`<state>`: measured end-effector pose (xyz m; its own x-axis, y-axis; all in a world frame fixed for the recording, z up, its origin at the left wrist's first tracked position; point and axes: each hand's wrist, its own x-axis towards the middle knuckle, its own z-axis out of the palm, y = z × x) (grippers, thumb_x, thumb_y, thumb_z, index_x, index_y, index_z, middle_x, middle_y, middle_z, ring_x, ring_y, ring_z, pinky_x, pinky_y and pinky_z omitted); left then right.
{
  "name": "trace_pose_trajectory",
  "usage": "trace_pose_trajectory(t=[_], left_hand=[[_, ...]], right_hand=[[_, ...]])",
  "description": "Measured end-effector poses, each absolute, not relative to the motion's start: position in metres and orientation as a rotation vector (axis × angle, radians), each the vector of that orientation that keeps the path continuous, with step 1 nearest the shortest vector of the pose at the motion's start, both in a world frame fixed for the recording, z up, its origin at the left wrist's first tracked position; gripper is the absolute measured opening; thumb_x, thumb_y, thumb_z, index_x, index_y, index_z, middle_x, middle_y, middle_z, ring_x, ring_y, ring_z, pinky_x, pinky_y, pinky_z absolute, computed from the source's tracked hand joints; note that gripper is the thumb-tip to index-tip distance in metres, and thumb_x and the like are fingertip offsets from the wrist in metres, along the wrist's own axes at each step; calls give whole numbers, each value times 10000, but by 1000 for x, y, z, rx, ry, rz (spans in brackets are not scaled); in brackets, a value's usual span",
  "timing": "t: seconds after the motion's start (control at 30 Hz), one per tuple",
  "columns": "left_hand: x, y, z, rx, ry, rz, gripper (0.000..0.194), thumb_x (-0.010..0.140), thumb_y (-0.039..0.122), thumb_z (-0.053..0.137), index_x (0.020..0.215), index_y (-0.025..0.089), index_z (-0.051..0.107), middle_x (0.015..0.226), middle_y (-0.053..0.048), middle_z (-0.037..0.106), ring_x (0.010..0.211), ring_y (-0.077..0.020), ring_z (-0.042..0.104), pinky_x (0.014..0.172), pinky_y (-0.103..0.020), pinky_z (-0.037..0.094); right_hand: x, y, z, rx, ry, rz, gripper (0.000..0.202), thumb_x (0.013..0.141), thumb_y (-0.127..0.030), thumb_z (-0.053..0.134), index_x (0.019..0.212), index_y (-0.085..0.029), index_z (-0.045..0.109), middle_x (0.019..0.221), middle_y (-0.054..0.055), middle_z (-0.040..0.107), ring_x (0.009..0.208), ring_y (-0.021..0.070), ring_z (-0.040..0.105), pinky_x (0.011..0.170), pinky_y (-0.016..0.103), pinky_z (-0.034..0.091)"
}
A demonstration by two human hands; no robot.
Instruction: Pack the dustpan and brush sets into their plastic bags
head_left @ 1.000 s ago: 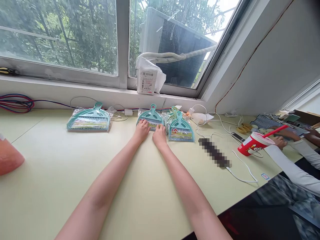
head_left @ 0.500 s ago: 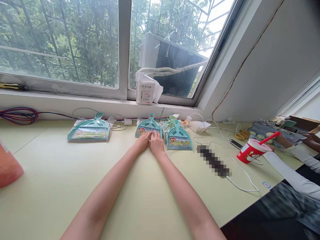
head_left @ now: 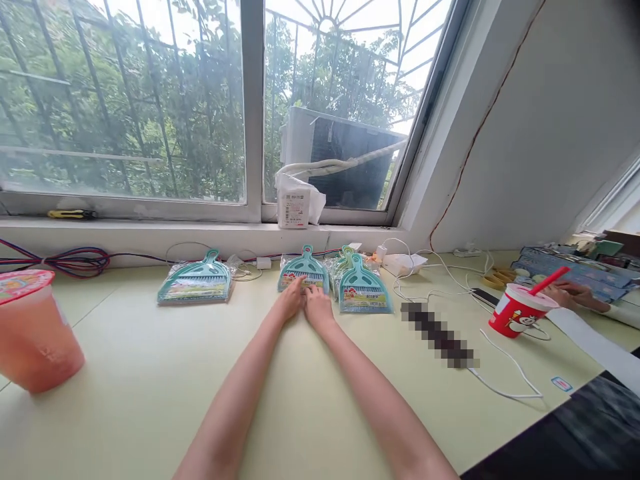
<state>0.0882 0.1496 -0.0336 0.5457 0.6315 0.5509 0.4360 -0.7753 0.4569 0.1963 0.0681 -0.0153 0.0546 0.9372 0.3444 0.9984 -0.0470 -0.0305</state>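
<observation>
A teal dustpan-and-brush set in clear wrapping (head_left: 303, 269) lies on the table below the window. My left hand (head_left: 290, 300) is at its front edge, a finger stretched forward onto the printed label. Close beside it, my right hand (head_left: 319, 305) rests against the front edge, its fingers slightly bent and apart. Neither hand is wrapped round the pack. Just to the right lies another wrapped dustpan set (head_left: 364, 293), with a greener dustpan (head_left: 346, 256) partly hidden behind it. Farther left lies a similar wrapped dustpan set (head_left: 197, 283).
An orange-red drink cup (head_left: 43, 340) stands at left, a red cup with a straw (head_left: 520, 313) at right. White cables (head_left: 505, 393) trail near a pixelated dark object (head_left: 440, 335). A co-worker's hands (head_left: 573, 293) are at far right. Coiled wires (head_left: 75, 259) lie along the wall.
The view has tilted up and shifted left, showing more of the orange-red cup. My hands have drawn back slightly from the middle dustpan set, uncovering more of its label.
</observation>
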Motion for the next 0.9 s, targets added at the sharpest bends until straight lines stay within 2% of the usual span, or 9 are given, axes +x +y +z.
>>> trace_pose_trajectory(t=[0.17, 0.3, 0.43, 0.57, 0.63, 0.7, 0.73, 0.8, 0.9], left_hand=[[74, 119, -23, 2512, 991, 1323, 503, 824, -13, 338, 1261, 191, 482, 1394, -129, 527, 1364, -217, 466, 1112, -425, 440], [45, 94, -21, 2454, 1106, 1481, 444, 818, -12, 342, 1155, 206, 532, 1319, -121, 552, 1298, -210, 514, 1086, -425, 456], [-3, 86, -20, 2190, 1564, 1619, 410, 815, 8, 370, 1134, 186, 556, 1313, -153, 533, 1301, -250, 498, 1085, -465, 431], [-61, 94, -19, 2034, 2005, 1484, 453, 816, 57, 433, 1244, 167, 534, 1444, -169, 451, 1417, -293, 361, 1172, -529, 278], [-89, 103, -20, 1990, 2172, 1323, 490, 843, 104, 452, 1331, 130, 495, 1530, -187, 362, 1495, -307, 202, 1213, -546, 138], [-113, 112, -21, 1864, 2291, 1202, 509, 891, 178, 439, 1395, 111, 452, 1579, -204, 279, 1513, -317, 133, 1206, -560, 123], [-122, 116, -21, 1768, 2329, 1152, 503, 909, 223, 437, 1402, 125, 456, 1587, -205, 264, 1509, -331, 144, 1195, -581, 125], [-137, 124, -19, 1605, 2342, 1138, 493, 945, 300, 409, 1417, 169, 452, 1570, -201, 306, 1465, -340, 274, 1174, -584, 179], [-151, 134, -13, 1422, 2313, 1276, 506, 963, 352, 407, 1437, 176, 421, 1479, -211, 435, 1356, -326, 441, 1113, -509, 329]], right_hand=[[198, 65, -18, -2029, -1919, -297, 418, 928, -81, 379, 1280, -177, 584, 1355, 148, 566, 1227, 252, 528, 926, 374, 471], [197, 55, -13, -1908, -1991, -372, 438, 915, -62, 403, 1287, -197, 589, 1371, 146, 559, 1241, 260, 511, 938, 382, 448], [188, 38, -7, -1738, -2219, -394, 389, 907, -38, 411, 1179, -173, 656, 1205, 141, 643, 1104, 239, 579, 915, 347, 431], [167, 3, -9, -1664, -2338, -203, 297, 946, -112, 422, 1043, -189, 692, 1054, 79, 677, 888, 179, 638, 743, 274, 424], [155, -20, -11, -1608, -2365, -123, 282, 956, -134, 428, 1023, -206, 692, 1039, 59, 675, 871, 158, 641, 711, 253, 404], [144, -40, -11, -1535, -2394, -71, 274, 963, -153, 433, 1022, -217, 693, 1033, 52, 673, 875, 147, 640, 710, 242, 392], [138, -49, -10, -1498, -2414, -44, 272, 966, -160, 435, 1021, -222, 694, 1031, 50, 673, 873, 143, 640, 711, 239, 389], [130, -60, -8, -1432, -2460, 2, 272, 965, -162, 438, 1029, -230, 694, 1031, 42, 674, 862, 137, 641, 716, 236, 387], [123, -62, -7, -1386, -2482, 42, 301, 956, -134, 429, 1067, -244, 686, 1030, 28, 674, 830, 129, 640, 720, 229, 390]])
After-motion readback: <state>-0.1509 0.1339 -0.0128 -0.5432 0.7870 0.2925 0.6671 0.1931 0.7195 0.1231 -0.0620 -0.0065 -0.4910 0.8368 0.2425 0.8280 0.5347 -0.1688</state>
